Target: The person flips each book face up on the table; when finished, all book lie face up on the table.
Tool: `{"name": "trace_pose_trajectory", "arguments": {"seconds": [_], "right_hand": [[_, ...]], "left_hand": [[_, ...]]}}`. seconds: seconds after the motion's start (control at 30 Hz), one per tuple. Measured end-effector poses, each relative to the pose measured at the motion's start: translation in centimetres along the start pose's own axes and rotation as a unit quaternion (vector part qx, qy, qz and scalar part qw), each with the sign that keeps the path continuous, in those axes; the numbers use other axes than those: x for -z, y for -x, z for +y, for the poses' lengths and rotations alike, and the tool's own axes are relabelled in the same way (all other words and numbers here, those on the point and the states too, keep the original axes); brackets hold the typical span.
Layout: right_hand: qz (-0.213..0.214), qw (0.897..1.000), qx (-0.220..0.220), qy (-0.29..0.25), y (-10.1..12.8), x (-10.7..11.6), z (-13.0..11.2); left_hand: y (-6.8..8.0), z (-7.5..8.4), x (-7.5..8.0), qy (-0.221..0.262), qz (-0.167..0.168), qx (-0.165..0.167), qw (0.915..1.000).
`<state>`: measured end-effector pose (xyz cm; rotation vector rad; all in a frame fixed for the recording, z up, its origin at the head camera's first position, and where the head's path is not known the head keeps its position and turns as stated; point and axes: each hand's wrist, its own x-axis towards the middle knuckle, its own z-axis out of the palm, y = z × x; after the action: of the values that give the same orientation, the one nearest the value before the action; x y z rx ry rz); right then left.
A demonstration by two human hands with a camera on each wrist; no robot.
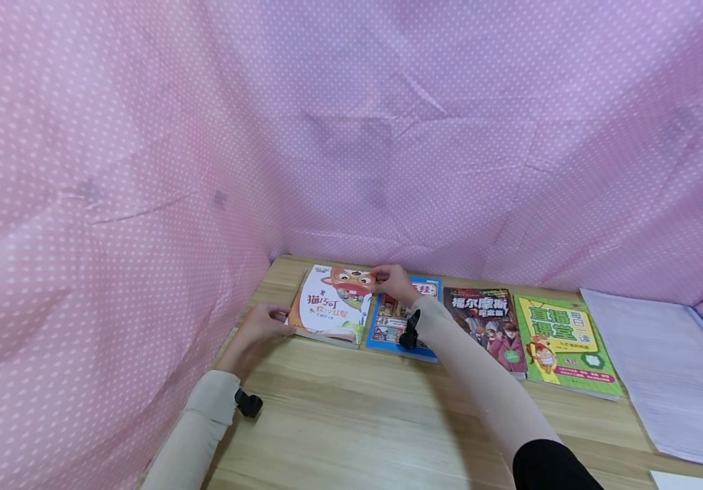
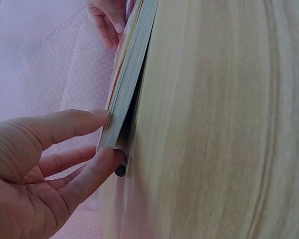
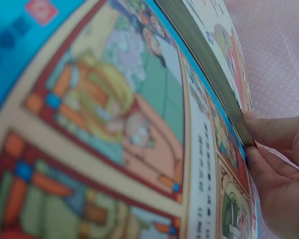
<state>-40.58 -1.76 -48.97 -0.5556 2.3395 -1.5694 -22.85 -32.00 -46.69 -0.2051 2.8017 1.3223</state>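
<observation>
Between my two hands: the fox book (image 1: 333,304) sits at the left end of the row, near the back of the surface (image 1: 351,408).
My left grip: my left hand (image 1: 257,331) pinches the near left corner of the fox book. The left wrist view shows my thumb on top and a finger (image 2: 92,174) under the edge.
My right grip: my right hand (image 1: 395,281) holds the far right corner of the same book, fingers curled on its edge (image 3: 269,132).
How the book sits: it is tipped up a little off the wood on my left side. Its right edge lies over the blue book (image 1: 403,320).
Long side: it runs away from me, from the near edge to the back.
Which hand is nearer: both touch the book, at opposite corners. My left hand is closer to my body.
Next in the row: a dark book (image 1: 486,327), then a green book (image 1: 562,344), side by side to the right.
Further out: white paper sheets (image 1: 663,367) lie at the far right, well apart from my hands.
All around: a pink dotted cloth (image 1: 143,170) hangs behind and to the left.
</observation>
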Motion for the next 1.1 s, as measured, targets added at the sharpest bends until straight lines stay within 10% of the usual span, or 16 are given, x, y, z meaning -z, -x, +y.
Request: {"name": "trace_pose_trajectory", "arguments": {"seconds": [0.43,1.1], "right_hand": [[0.001,1.0,0.007,-0.009,0.4,0.7,-0.2],[-0.005,0.992,0.073,0.102,3.3,4.1,-3.8]], "left_hand": [[-0.1,0.2,0.7,0.093,-0.023,-0.028,0.995],[-3.3,3.8,-1.5,0.045,-0.006,-0.105,0.9934]]}}
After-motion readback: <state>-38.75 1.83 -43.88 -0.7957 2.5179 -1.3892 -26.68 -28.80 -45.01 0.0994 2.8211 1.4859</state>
